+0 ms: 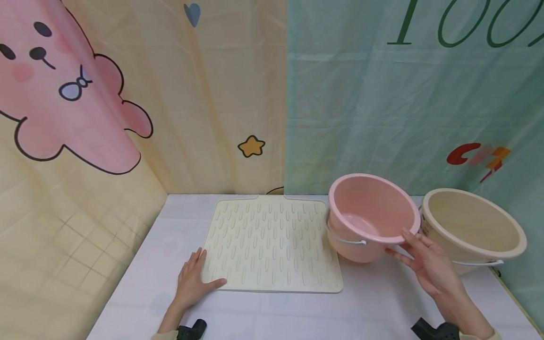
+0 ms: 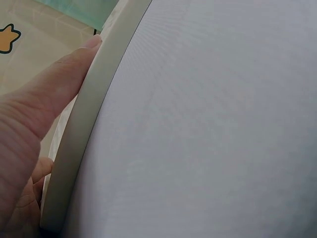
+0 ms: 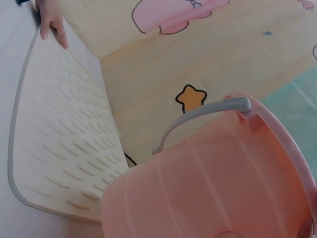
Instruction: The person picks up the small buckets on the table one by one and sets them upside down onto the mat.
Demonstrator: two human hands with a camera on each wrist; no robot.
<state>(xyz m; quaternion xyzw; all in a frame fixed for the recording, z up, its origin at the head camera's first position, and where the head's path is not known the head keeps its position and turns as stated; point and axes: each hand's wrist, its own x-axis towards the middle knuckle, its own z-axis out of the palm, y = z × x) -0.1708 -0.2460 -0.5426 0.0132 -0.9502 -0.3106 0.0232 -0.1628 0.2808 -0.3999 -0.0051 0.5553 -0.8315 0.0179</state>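
A cream washboard (image 1: pixel 272 245) with rows of raised ridges lies flat on the table. My left hand (image 1: pixel 193 278) rests at its near left corner, thumb along the front edge and fingers by the left edge. The thumb (image 2: pixel 59 82) stretches over the board's rim in the left wrist view. A pink bucket (image 1: pixel 352 215) overlaps the board's right side in the head view, its grey handle (image 3: pixel 208 109) hanging down. My right hand (image 1: pixel 433 264) grips the bucket's near right rim. Whether the bucket's base touches the table or board, I cannot tell.
A larger beige bucket (image 1: pixel 471 226) with a pale handle stands at the table's right side, just behind the right hand. White cloth covers the table (image 1: pixel 276 316). Printed curtains (image 1: pixel 221 94) hang along its back and sides.
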